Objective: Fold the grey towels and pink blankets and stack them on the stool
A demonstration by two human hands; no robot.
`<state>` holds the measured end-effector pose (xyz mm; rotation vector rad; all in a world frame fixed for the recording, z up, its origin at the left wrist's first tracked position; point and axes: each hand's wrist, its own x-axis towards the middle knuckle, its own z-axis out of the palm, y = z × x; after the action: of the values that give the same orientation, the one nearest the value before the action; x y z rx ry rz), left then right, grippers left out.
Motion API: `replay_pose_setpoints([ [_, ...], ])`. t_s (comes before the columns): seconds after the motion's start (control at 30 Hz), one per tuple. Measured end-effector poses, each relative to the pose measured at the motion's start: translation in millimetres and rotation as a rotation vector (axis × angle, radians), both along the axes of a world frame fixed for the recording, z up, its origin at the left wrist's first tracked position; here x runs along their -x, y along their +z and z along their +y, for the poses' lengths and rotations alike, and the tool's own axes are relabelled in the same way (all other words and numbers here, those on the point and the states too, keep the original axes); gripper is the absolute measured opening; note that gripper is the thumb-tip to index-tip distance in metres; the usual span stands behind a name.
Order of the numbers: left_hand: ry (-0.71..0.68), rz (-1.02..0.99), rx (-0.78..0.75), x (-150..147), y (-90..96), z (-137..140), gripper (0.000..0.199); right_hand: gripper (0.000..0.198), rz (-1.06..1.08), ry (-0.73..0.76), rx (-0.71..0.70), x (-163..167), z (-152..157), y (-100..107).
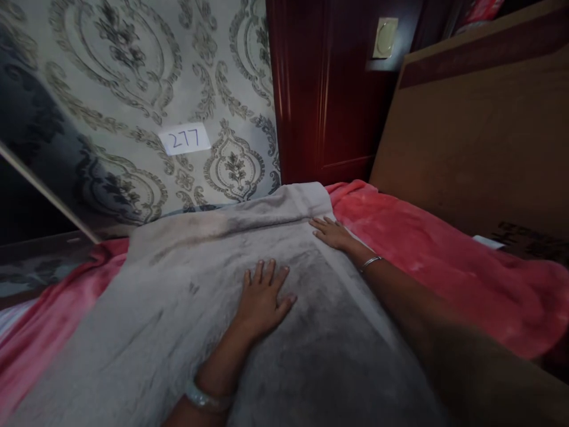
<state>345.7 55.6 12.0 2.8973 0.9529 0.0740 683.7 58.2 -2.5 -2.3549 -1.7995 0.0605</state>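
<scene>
A grey plush blanket [178, 296] is spread out before me, its far end reaching the wallpapered wall. On its middle lies my left hand [263, 299], palm down with the fingers spread. Farther off, my right hand [331, 233] rests flat near the blanket's right edge, fingers apart, beside a fold that runs across the far end. Neither hand grasps anything. Beneath the grey blanket, a red plush blanket [422, 255] shows on the right and also along the left side.
Patterned wallpaper [133, 71] bears a paper marked 277 [185, 139]. A dark red wooden panel [329, 89] with a switch plate [384, 38] stands at the back. On the right leans a large cardboard sheet or box [480, 130], with a small white item [488, 242] near its base.
</scene>
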Motion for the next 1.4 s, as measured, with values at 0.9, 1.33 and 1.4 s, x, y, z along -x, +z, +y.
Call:
replay_pose_setpoints([
  [0.9,0.067,-0.010,-0.046,34.6,8.0,-9.0,0.069,0.066,-0.094,0.104,-0.121,163.4,-139.5,-41.8],
  [1.33,0.882,0.216,-0.078,296.9,50.0,18.7,0.066,0.064,-0.085,0.117,-0.222,158.5,-132.1,-50.1],
  [1.4,0.881,0.216,-0.126,285.7,59.0,18.8,0.064,0.065,-0.077,0.115,-0.222,159.0,-131.8,-49.4],
])
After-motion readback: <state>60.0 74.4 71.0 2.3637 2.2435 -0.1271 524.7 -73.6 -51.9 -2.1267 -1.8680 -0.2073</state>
